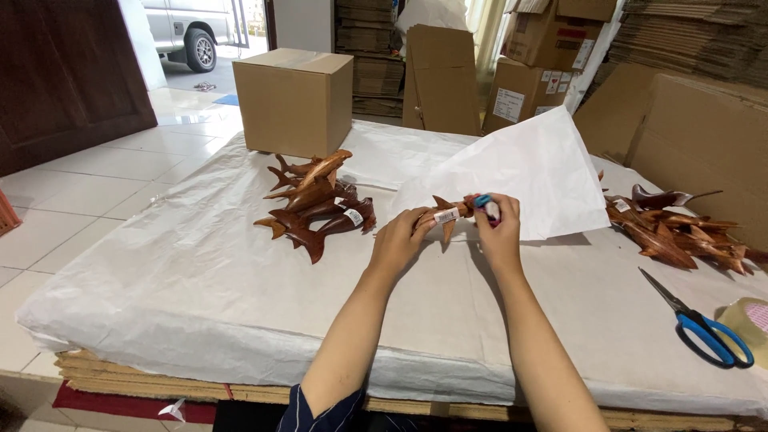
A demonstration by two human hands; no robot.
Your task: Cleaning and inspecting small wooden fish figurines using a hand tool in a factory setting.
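Bare paper between carving pile and scissors.

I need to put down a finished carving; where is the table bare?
Free: the white paper-covered table front left, below the left pile of brown wooden fish carvings; also between both hands and the blue-handled scissors. Crowded: right edge, by the right carving pile.

Bare forearms, dark blue pinstriped sleeve at left elbow
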